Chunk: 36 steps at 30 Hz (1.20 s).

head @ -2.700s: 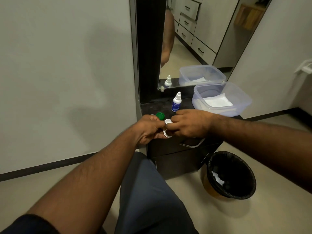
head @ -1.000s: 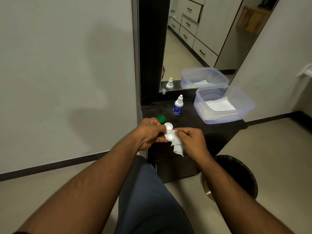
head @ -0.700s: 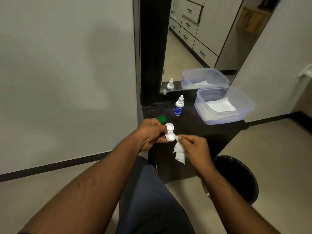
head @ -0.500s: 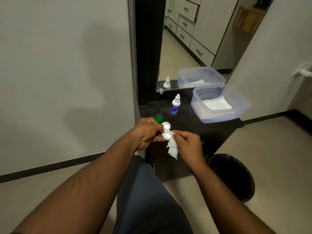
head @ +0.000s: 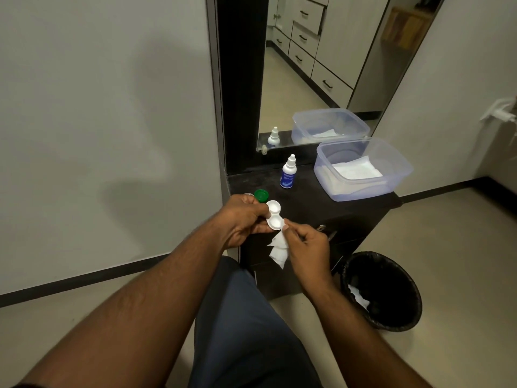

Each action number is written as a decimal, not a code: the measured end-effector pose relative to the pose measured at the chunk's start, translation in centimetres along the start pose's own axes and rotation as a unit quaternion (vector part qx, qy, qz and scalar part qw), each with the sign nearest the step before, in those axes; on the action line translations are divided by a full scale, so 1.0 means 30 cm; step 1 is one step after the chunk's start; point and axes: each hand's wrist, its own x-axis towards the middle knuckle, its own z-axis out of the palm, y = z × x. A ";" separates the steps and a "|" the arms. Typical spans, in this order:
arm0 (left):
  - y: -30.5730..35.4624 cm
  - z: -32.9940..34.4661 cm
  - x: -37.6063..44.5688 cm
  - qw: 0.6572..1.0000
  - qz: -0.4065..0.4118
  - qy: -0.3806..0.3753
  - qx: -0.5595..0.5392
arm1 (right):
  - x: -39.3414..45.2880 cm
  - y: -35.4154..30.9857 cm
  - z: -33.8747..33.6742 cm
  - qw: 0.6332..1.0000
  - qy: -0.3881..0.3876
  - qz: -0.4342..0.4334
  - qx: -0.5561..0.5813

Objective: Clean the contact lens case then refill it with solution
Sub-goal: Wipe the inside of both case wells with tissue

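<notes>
L hand fingers grip lens case; R hand fingers pinch tissue beside it.

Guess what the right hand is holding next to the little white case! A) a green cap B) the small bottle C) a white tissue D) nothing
C: the right hand pinches a crumpled white tissue beside the lens case, which the left hand holds; the green cap and the small bottle sit on the dark cabinet top.
</notes>
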 end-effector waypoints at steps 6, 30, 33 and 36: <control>-0.001 -0.001 0.001 1.000 0.003 -0.004 0.000 | -0.014 0.017 0.014 0.999 0.022 0.019 0.034; 0.006 -0.005 0.006 1.000 -0.011 -0.006 -0.001 | -0.003 -0.033 -0.104 0.977 -0.029 -0.174 -0.121; 0.007 -0.006 0.004 1.000 -0.019 -0.012 0.011 | 0.047 -0.064 -0.136 0.909 -0.088 -0.315 -0.257; 0.004 -0.006 0.008 1.000 -0.014 -0.018 0.008 | 0.087 -0.063 -0.146 0.822 -0.156 -0.410 -0.363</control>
